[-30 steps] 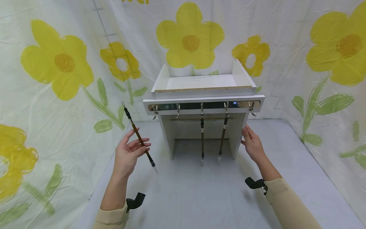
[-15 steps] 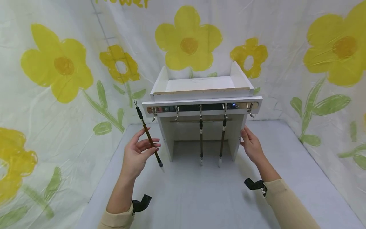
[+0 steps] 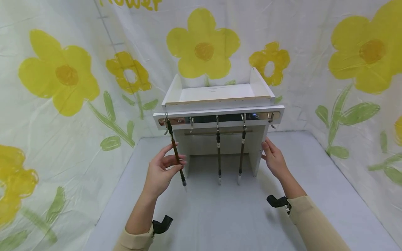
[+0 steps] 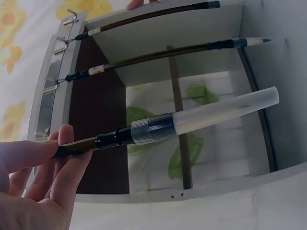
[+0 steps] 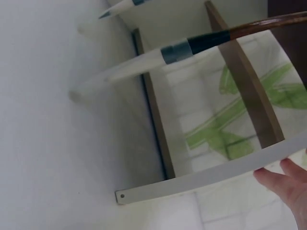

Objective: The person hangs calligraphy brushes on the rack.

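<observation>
My left hand (image 3: 161,174) pinches a calligraphy brush (image 3: 174,148) by its brown handle, between thumb and fingers. The brush tilts, its clear-capped tip (image 4: 225,112) pointing down. Its hanging loop (image 3: 166,116) overlaps the leftmost hook (image 3: 166,127) of a white shelf unit (image 3: 216,101) in the head view. Two more brushes hang from this rail: one calligraphy brush (image 3: 218,153) on the middle hook, another (image 3: 242,150) to its right. At the unit's right side panel (image 3: 259,150), my right hand (image 3: 275,162) rests its fingertips against the outer edge.
A metal strip (image 3: 204,119) with several hooks runs along the unit's front; the second hook (image 3: 191,123) and rightmost hook (image 3: 271,120) carry nothing. A wooden crossbar (image 5: 247,81) spans the open lower compartment. Behind hangs a flower-printed sheet (image 3: 78,146).
My left hand has carried the brush rightward, from beside the unit to its leftmost hook. My right hand stays at the side panel. The head view has shifted slightly.
</observation>
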The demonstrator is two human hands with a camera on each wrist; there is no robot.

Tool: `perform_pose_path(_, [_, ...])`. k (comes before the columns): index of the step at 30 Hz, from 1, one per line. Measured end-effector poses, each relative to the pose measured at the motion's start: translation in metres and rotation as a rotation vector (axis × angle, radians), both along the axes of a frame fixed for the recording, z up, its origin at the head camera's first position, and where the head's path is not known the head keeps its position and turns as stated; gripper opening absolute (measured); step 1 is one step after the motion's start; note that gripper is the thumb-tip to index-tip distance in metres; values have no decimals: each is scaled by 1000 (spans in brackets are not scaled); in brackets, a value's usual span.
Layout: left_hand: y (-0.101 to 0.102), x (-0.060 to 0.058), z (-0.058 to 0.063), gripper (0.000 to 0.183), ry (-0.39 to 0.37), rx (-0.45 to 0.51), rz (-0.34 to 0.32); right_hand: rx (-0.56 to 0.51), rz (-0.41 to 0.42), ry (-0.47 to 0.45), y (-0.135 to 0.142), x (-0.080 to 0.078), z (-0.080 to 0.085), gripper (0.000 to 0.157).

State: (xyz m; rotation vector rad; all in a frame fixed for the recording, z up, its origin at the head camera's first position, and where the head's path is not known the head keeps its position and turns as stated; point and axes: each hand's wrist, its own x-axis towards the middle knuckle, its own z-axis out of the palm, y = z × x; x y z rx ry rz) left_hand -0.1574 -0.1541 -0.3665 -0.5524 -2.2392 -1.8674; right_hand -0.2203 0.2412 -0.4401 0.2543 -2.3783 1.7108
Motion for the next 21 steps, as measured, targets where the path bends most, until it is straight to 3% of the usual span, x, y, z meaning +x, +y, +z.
perform_pose_path(6, [9, 0, -9, 68, -18, -46, -22, 9, 7, -23, -5, 7, 11, 58])
perform_pose_path(21, [22, -4, -32, 68, -86, -45, -53, -26, 4, -19, -3, 5, 5, 57])
